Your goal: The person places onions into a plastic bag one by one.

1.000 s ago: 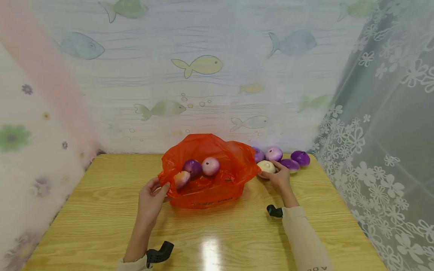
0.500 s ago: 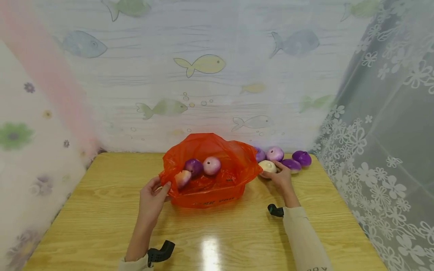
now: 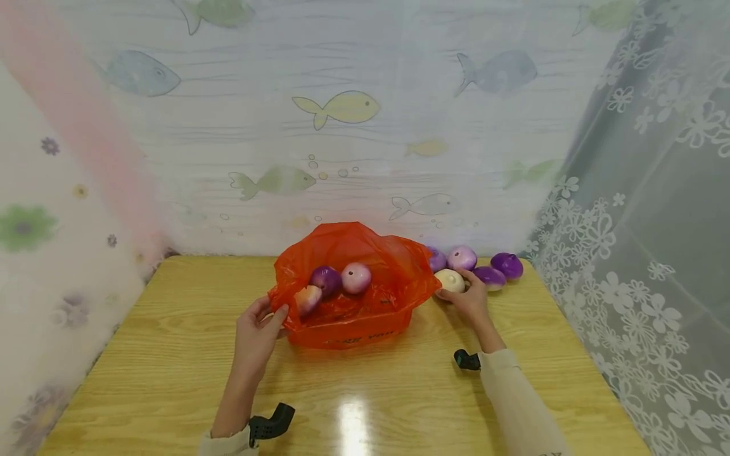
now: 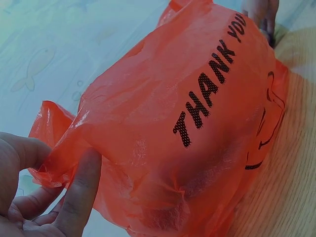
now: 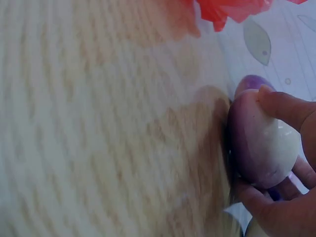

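Observation:
A red plastic bag (image 3: 348,334) stands with its mouth spread at mid-table. Inside it lie a dark purple onion (image 3: 326,280), a pale pink onion (image 3: 356,278) and an orange-white onion (image 3: 308,300). My left hand (image 3: 255,335) pinches the bag's left rim between thumb and fingers; its side in the left wrist view reads "THANK YOU". Just right of the bag, my right hand (image 3: 472,303) grips a white and purple onion (image 3: 449,280), thumb on one side and fingers on the other in the right wrist view.
Behind and beside the right hand lie a light purple onion (image 3: 462,258), a purple and white onion (image 3: 489,277), a dark purple onion (image 3: 507,266) and another purple onion (image 3: 436,258) partly behind the bag. A fish-patterned curtain (image 3: 342,171) hangs along the wooden table's (image 3: 171,354) back edge.
My right forearm has shifted slightly toward the right and down, while the hand stays on the white and purple onion. The left hand and bag look the same.

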Demonstrator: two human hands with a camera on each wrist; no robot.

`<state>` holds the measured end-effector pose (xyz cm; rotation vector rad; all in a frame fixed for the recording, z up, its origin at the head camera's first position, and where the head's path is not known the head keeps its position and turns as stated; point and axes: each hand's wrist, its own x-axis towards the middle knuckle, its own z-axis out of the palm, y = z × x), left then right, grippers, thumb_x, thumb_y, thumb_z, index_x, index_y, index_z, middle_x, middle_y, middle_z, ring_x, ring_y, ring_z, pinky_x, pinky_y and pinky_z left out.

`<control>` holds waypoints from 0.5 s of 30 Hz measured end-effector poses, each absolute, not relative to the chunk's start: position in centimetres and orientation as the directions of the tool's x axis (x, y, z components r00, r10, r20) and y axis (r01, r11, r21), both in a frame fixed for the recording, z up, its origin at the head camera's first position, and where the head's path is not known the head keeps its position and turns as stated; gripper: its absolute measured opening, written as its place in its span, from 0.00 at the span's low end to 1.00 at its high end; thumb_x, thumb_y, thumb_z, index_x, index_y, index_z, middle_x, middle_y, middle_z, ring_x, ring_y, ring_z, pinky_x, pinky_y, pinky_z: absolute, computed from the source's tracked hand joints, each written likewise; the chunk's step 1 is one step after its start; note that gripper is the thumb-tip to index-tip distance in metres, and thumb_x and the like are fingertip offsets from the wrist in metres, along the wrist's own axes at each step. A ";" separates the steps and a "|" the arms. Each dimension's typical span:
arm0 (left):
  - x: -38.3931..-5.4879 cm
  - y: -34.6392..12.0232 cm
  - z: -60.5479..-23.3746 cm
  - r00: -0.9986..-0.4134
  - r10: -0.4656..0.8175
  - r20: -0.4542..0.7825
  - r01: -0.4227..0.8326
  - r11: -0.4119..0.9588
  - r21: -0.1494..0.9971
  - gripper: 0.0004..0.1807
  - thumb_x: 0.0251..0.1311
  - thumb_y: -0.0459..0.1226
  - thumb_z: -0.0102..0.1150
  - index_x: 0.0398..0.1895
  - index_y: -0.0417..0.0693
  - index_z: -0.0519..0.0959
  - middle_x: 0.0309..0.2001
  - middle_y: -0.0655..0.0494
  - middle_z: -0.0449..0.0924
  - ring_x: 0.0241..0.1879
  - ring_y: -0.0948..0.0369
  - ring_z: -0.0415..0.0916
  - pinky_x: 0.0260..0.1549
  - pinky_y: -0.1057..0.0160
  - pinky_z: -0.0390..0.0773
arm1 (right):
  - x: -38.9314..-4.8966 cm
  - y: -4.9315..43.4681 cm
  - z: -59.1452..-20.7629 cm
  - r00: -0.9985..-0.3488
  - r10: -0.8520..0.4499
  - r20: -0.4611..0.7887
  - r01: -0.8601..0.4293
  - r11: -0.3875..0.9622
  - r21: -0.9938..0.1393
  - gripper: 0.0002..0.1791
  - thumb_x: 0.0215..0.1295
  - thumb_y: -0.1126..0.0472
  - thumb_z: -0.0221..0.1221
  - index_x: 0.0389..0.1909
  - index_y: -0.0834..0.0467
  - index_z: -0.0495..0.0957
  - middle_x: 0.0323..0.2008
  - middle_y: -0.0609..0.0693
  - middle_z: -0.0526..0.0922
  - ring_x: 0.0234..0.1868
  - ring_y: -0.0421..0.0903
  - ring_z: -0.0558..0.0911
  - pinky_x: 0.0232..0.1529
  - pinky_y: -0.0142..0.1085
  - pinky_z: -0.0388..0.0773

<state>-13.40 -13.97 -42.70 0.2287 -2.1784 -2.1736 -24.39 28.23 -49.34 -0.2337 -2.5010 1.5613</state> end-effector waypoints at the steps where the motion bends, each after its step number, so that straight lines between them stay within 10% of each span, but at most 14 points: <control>1: -13.4 -13.9 -42.7 -0.988 -0.143 -0.063 -0.064 -0.001 0.998 0.22 0.74 0.32 0.54 0.68 0.39 0.69 0.62 0.38 0.74 0.41 0.71 0.83 0.41 0.69 0.85 | -24.3 28.2 -49.4 -0.971 0.229 0.074 0.034 0.433 -0.901 0.41 0.57 0.66 0.73 0.70 0.68 0.67 0.63 0.69 0.73 0.60 0.62 0.76 0.60 0.50 0.78; 15: -13.5 -14.2 -42.8 -0.985 -0.153 -0.081 -0.080 -0.008 0.997 0.22 0.74 0.32 0.53 0.68 0.39 0.69 0.62 0.38 0.73 0.41 0.71 0.83 0.41 0.69 0.85 | -21.9 28.6 -49.1 -0.960 0.269 0.076 0.010 0.305 -0.952 0.41 0.58 0.58 0.74 0.70 0.63 0.68 0.62 0.67 0.75 0.57 0.60 0.79 0.39 0.18 0.77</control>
